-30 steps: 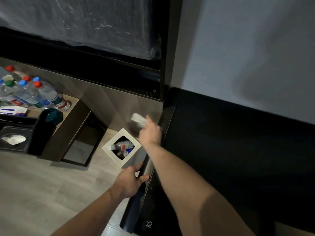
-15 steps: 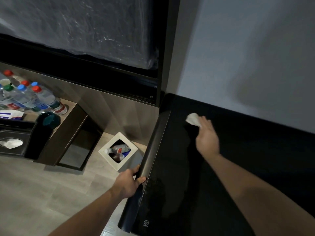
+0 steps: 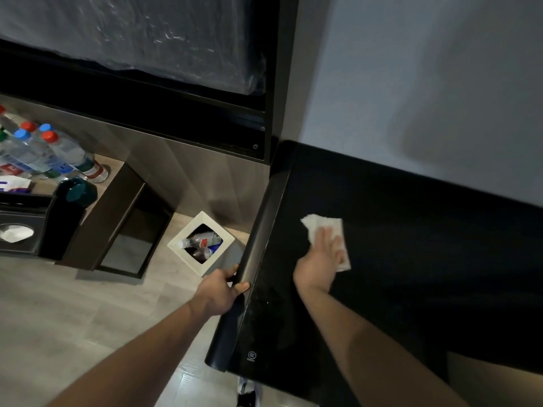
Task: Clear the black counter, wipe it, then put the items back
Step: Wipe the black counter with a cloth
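At the lower centre of the frame, the left hand [image 3: 219, 292] grips the rounded left edge of the black desk [image 3: 411, 259], fingers curled around it. A little higher and to the right, the right hand [image 3: 318, 262] lies flat with straight fingers and presses a white tissue [image 3: 323, 226] on the desk top. Farther, on the floor at the centre, a white bin [image 3: 183, 240] holds bottles. At the upper left, water bottles [image 3: 44, 151] stand on a low shelf beside a tissue box [image 3: 17, 230].
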Tool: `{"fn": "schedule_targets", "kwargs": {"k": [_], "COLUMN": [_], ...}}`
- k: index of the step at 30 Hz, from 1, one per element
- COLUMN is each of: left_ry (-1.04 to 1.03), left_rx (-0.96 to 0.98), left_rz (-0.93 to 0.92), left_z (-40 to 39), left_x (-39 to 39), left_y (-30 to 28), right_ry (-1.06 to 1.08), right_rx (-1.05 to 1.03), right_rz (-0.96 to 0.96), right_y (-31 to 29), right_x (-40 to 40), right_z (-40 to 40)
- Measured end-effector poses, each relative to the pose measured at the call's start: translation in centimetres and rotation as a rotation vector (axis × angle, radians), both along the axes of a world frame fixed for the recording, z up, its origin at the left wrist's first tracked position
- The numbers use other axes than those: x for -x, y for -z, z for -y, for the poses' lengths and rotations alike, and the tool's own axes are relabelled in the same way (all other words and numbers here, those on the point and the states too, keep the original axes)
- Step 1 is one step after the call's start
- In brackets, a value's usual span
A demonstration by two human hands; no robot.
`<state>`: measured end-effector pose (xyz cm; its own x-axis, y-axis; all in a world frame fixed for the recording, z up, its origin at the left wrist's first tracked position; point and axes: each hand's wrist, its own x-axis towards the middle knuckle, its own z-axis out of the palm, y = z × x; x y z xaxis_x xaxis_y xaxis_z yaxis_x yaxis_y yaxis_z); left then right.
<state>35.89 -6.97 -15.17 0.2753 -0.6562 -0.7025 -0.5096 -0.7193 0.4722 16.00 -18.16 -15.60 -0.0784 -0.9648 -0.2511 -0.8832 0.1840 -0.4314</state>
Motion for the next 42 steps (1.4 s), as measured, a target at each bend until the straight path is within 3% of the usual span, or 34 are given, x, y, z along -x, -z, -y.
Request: {"fn": "schedule_targets", "kwargs": {"k": [7, 13, 17, 21, 26, 29, 32, 35, 37, 42], "left_ry": [0.040, 0.032, 0.088, 0.244, 0.323, 0.469, 0.594, 0.674, 0.648, 0.533], "left_rx": [-0.001, 0.008, -0.037, -0.066, 0.187, 0.313, 0.295, 0.234, 0.192, 0.193], "left_rz": [0.093, 0.104, 0.161, 0.269, 0.377, 0.377, 0.388, 0.479, 0.528, 0.568], "left_z": [-0.1, 0.1, 0.4, 1.7, 6.5, 10.3, 13.9, 15.8, 16.0, 16.6], "left_x": [0.0, 1.2, 1.2, 1.4, 4.2, 7.7, 10.5, 10.9, 10.7, 13.1], "left_y": [0.6, -1.3, -1.5, -3.0, -6.1, -7.1, -6.0, -1.0, 1.3, -0.3], "right_ry": [-0.014, 0.021, -0.223, -0.464, -0.437, -0.404, -0.368, -0.358, -0.393, -0.468], "right_rx": [-0.122, 0.019, 0.100, -0.136, -0.071, -0.024, -0.106, -0.193, -0.205, -0.142], "right_rz": [0.431, 0.593, 0.350, 0.233, 0.219, 0.031, -0.146, -0.233, -0.273, -0.265], "right_y": [-4.5, -7.6, -6.7, -5.4, -4.5, -4.0, -3.4, -2.5, -1.9, -0.6], "right_x": [-12.4, -6.7, -2.5, -0.9, 4.7, 11.3, 18.1, 24.3, 27.3, 30.1], "right_z": [-1.1, 4.1, 6.7, 5.3, 3.1, 2.6, 2.4, 1.7, 1.0, 0.4]}}
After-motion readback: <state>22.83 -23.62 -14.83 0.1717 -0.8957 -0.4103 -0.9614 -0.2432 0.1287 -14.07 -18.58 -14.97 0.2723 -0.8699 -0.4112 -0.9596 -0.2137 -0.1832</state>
